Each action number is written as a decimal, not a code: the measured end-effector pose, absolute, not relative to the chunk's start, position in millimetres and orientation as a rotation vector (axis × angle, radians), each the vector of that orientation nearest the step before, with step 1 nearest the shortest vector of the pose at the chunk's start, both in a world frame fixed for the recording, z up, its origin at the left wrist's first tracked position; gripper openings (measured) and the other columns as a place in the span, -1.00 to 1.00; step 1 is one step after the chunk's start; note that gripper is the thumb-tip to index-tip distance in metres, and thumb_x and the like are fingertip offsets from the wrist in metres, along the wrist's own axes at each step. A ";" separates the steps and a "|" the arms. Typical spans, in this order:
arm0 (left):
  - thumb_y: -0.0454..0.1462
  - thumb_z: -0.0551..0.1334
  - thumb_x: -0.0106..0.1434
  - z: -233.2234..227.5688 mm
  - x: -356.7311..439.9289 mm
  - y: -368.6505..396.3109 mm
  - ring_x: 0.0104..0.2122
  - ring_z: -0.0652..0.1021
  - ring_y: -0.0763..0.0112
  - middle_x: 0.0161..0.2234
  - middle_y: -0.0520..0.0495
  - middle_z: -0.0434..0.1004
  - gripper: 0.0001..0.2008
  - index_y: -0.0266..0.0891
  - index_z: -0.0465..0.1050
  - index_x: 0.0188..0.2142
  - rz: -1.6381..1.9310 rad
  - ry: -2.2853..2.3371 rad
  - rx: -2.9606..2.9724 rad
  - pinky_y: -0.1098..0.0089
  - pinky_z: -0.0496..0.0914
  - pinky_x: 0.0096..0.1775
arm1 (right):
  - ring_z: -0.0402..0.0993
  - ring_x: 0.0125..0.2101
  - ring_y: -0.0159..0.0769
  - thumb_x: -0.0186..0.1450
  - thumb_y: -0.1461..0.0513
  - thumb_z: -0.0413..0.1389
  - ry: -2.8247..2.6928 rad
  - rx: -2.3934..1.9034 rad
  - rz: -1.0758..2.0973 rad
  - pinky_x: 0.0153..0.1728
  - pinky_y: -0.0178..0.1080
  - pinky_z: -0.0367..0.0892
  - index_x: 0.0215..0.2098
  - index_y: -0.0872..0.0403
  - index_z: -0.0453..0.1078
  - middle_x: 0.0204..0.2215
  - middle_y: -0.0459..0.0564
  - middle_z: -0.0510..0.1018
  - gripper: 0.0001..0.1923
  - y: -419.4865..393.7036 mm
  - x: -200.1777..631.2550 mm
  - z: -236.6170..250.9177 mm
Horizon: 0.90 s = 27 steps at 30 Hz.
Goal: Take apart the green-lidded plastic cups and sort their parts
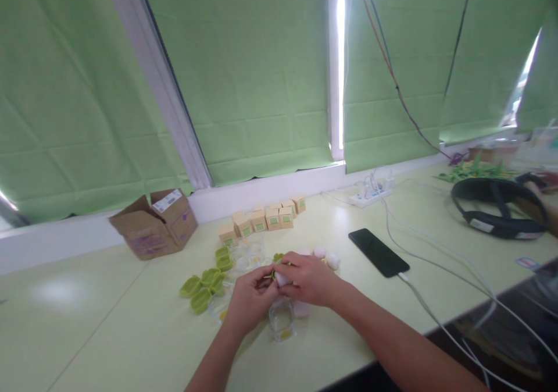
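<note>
My left hand (251, 296) and my right hand (307, 277) meet above the table. Between their fingertips is a small whitish egg-shaped piece (282, 279), with a bit of green showing at its left side. Both hands are closed around it, the right fingers over its top; the fingers partly hide it. Just below stands a clear plastic cup (282, 320) with a yellow patch at its bottom. More pale egg-shaped pieces (333, 261) lie behind my right hand. Green shell-like lids (201, 300) and other clear cups (248, 252) are grouped left of my hands.
Several small tan boxes (272, 218) stand in a row at the back. An open cardboard box (157, 226) is at the left. To the right are a phone (378, 252) on a charging cable, a power strip (370, 196) and a black headset (499, 209) by another person's hand (538, 203).
</note>
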State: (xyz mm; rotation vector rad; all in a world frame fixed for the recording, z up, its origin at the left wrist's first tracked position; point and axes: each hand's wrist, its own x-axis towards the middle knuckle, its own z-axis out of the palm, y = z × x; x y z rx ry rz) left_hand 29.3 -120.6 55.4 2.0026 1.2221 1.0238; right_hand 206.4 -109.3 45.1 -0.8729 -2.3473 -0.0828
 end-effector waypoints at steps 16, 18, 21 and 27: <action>-0.33 0.13 0.12 52.5 18.7 -119.7 -0.28 0.55 0.34 -0.16 -0.13 0.55 -0.63 -0.27 0.43 -0.05 1.075 1.257 2.301 0.35 0.44 -0.21 | 0.36 -0.22 -0.25 0.29 0.08 0.02 -2.236 -0.845 -0.005 -0.23 -0.23 0.33 -0.08 0.12 0.30 -0.23 0.08 0.41 -0.67 -109.9 206.4 44.4; -0.32 0.16 0.11 52.2 18.0 -119.8 -0.19 0.51 0.31 -0.02 -0.15 0.46 -0.55 -0.24 0.35 0.03 1.082 1.190 2.359 0.32 0.42 -0.15 | 0.36 -0.20 -0.25 0.29 0.09 0.03 -2.198 -0.833 0.088 -0.19 -0.21 0.32 -0.08 0.10 0.29 -0.23 0.07 0.41 -0.69 -107.3 211.3 45.7; -0.31 0.22 0.08 50.6 20.1 -119.8 -0.29 0.50 0.36 -0.07 -0.13 0.47 -0.47 -0.22 0.28 0.08 1.044 1.212 2.420 0.35 0.43 -0.23 | 0.35 -0.19 -0.24 0.29 0.11 0.04 -2.201 -0.825 0.173 -0.17 -0.19 0.32 -0.09 0.10 0.27 -0.23 0.06 0.40 -0.71 -104.7 214.8 45.6; -0.27 0.22 0.12 46.6 20.5 -117.2 -0.45 0.44 0.47 -0.24 -0.06 0.51 -0.61 -0.21 0.37 -0.03 1.062 1.276 2.431 0.41 0.39 -0.33 | 0.33 -0.19 -0.24 0.31 0.15 0.00 -2.222 -0.860 0.267 -0.17 -0.19 0.29 -0.06 0.12 0.22 -0.20 0.07 0.39 -0.72 -104.6 213.1 41.3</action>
